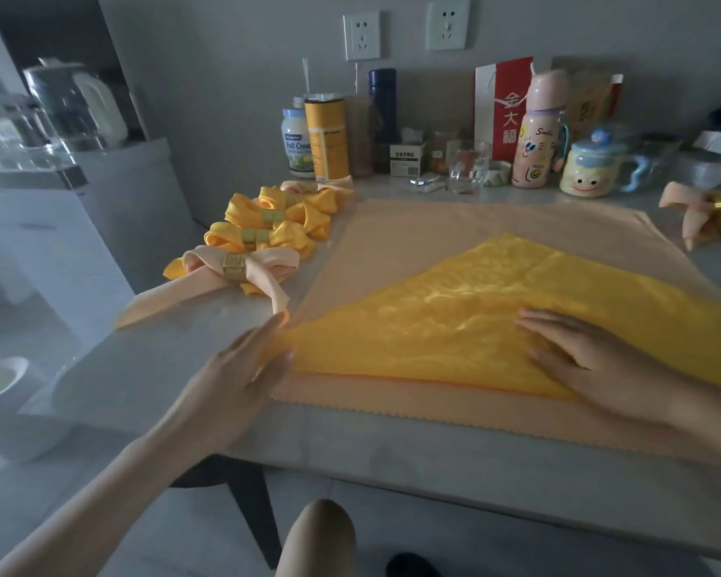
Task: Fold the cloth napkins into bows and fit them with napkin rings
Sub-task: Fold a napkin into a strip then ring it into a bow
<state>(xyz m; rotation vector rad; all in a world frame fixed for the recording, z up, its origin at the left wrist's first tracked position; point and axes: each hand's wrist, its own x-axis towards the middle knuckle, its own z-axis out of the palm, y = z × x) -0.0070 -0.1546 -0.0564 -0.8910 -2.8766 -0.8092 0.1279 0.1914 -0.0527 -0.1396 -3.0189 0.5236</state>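
Note:
A yellow napkin (496, 310), folded into a triangle, lies on a flat peach napkin (454, 226) spread over the table. My left hand (246, 368) touches the triangle's left corner with straight fingers. My right hand (592, 356) lies flat on the yellow cloth near its lower edge, fingers straight. Several finished bows sit at the left: a peach bow (242, 268) with a gold ring in front, and yellow bows (267, 222) behind it. Another peach bow (708, 210) with a gold ring lies at the right edge.
Along the wall stand a jar (296, 139), a yellow canister (327, 139), a glass (469, 166), a pink bottle (537, 131), a lidded cartoon mug (592, 168) and a red bag (504, 106). A kettle (76, 106) sits on a cabinet at the left. My knee (321, 535) is below the table's front edge.

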